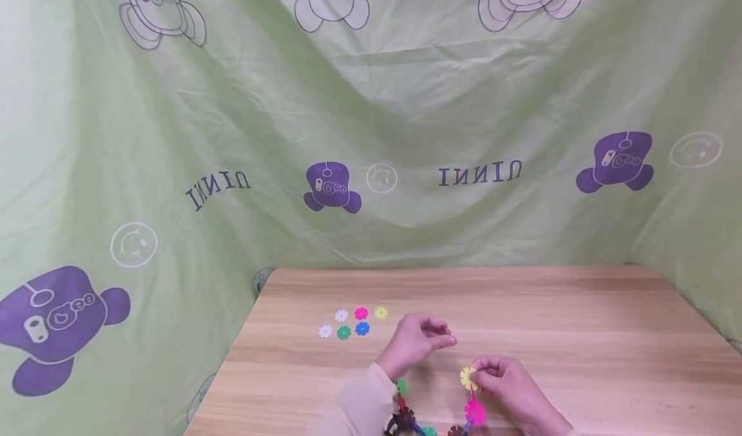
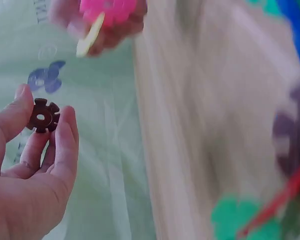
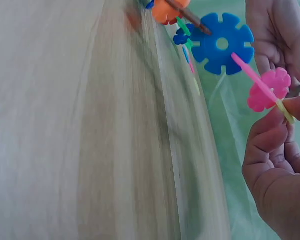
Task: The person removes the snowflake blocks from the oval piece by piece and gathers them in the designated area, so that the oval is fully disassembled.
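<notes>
Between thumb and fingertips, my left hand (image 1: 418, 341) pinches a small brown notched snowflake disc (image 2: 44, 120), which shows face-on in the left wrist view. Lower and to its right, my right hand (image 1: 510, 384) grips a yellow snowflake disc (image 1: 467, 378) by its edge. That disc is slotted onto a pink disc (image 1: 475, 413), and from there a chain of interlocked discs hangs down in a loop. In the right wrist view the chain continues through a large blue disc (image 3: 209, 50) and an orange disc (image 3: 163, 12). A green disc (image 1: 402, 386) of the chain shows beside the left sleeve.
Loose discs lie on the wooden table (image 1: 580, 320) left of my hands: two white, a pink (image 1: 361, 313), a yellow (image 1: 380, 312), a green (image 1: 344, 332) and a blue (image 1: 362, 328). A green printed curtain (image 1: 406, 101) hangs behind the table and at its sides.
</notes>
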